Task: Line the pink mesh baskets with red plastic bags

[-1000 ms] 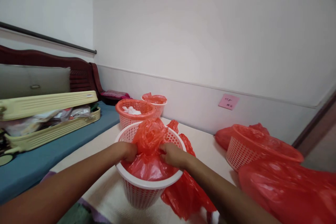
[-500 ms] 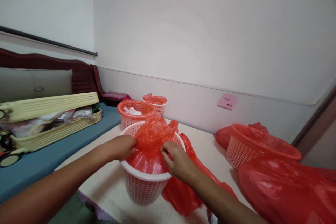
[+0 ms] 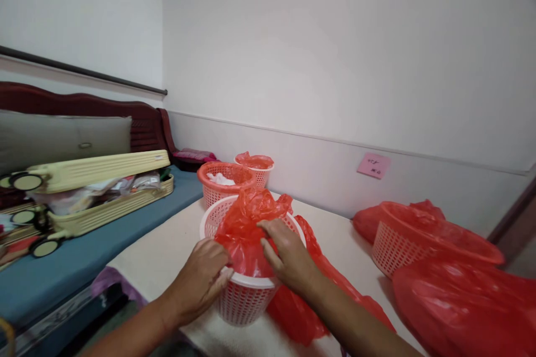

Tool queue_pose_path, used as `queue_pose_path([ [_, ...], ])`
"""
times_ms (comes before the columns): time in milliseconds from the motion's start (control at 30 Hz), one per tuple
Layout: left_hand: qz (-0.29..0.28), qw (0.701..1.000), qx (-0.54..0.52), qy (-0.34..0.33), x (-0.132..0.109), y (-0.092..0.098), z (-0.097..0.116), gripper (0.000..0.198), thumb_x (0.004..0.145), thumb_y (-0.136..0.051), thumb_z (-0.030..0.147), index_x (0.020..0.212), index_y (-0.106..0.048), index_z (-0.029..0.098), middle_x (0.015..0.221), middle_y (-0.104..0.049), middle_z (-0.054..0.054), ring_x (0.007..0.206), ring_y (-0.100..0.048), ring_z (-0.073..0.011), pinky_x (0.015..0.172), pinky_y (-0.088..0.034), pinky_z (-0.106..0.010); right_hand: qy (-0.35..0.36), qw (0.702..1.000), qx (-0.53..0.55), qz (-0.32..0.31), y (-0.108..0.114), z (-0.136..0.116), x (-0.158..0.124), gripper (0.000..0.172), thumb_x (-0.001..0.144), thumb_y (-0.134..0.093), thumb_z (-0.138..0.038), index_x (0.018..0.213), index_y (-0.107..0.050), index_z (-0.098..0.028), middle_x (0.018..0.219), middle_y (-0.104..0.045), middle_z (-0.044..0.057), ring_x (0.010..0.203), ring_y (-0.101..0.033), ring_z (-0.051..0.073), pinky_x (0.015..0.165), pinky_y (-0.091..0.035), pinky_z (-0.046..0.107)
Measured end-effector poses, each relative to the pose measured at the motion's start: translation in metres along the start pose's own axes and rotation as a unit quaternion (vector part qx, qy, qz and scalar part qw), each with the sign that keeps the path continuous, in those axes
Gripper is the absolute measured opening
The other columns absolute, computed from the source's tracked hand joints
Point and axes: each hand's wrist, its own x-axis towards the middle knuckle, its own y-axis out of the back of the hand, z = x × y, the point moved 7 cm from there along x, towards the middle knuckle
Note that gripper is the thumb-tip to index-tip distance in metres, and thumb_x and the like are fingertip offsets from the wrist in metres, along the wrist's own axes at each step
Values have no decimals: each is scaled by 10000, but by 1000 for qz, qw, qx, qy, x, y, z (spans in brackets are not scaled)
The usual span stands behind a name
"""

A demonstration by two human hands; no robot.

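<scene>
A white plastic basket [image 3: 247, 298] stands on the near part of the cream table [image 3: 176, 245], with a crumpled red plastic bag [image 3: 247, 223] stuffed into it. My left hand [image 3: 201, 281] grips the basket's near rim, fingers curled against the bag's edge. My right hand [image 3: 288, 259] rests on the bag at the rim's right side, fingers pinching the plastic. More red plastic [image 3: 310, 312] spills onto the table to the right of the basket, under my right forearm.
Behind stand an orange basket [image 3: 226, 181] with white contents and a small white basket [image 3: 259, 170] lined red. A lined basket [image 3: 419, 242] and loose red bags [image 3: 469, 307] fill the right. An open yellow suitcase [image 3: 96, 192] lies on the blue bed at left.
My left hand slid from the bag's top down to the basket's near rim. My right hand shifted over the bag. The view moved back and turned a little left.
</scene>
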Motion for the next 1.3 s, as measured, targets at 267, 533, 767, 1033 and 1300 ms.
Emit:
queue_pose_path([
  [267, 10, 997, 46, -53, -13, 0, 11, 294, 891, -556, 325, 1145, -487, 196, 1041, -596, -68, 984, -487, -232, 962, -337, -473, -68, 967, 74, -235, -55, 14, -4, 188, 890, -508, -270, 740, -587, -189, 724, -626, -1, 659, -546, 143, 609, -370, 262],
  [533, 51, 984, 146, -92, -31, 1, 26, 146, 846, -516, 145, 990, -533, 166, 867, -613, -50, 841, -506, -217, 863, -409, -429, -28, 995, 49, -78, -30, -4, -20, 146, 906, -429, -165, 878, -569, -194, 854, -627, 33, 794, -582, 168, 735, -440, 313],
  [767, 72, 974, 191, -96, -42, 4, 16, 79, 850, -483, 131, 796, -484, 189, 780, -594, -44, 758, -493, -202, 717, -405, -364, 39, 995, 23, 94, 2, -21, -51, 197, 938, -407, -153, 1034, -562, -229, 921, -627, 54, 869, -614, 195, 749, -511, 344],
  [1033, 104, 965, 237, -35, -69, 47, -28, 65, 891, -472, 166, 831, -494, 174, 777, -550, -56, 774, -470, -210, 740, -385, -366, 37, 987, 14, 156, 16, -11, -89, 210, 910, -481, -140, 1037, -580, -273, 939, -667, 26, 896, -661, 165, 764, -537, 240],
  [1300, 84, 935, 339, 53, -79, 78, -94, 127, 880, -482, 139, 777, -537, 189, 768, -580, -61, 776, -495, -236, 734, -376, -367, 5, 992, 69, 102, -14, 5, -110, 162, 927, -472, -157, 984, -574, -268, 826, -641, -4, 760, -654, 133, 678, -527, 203],
])
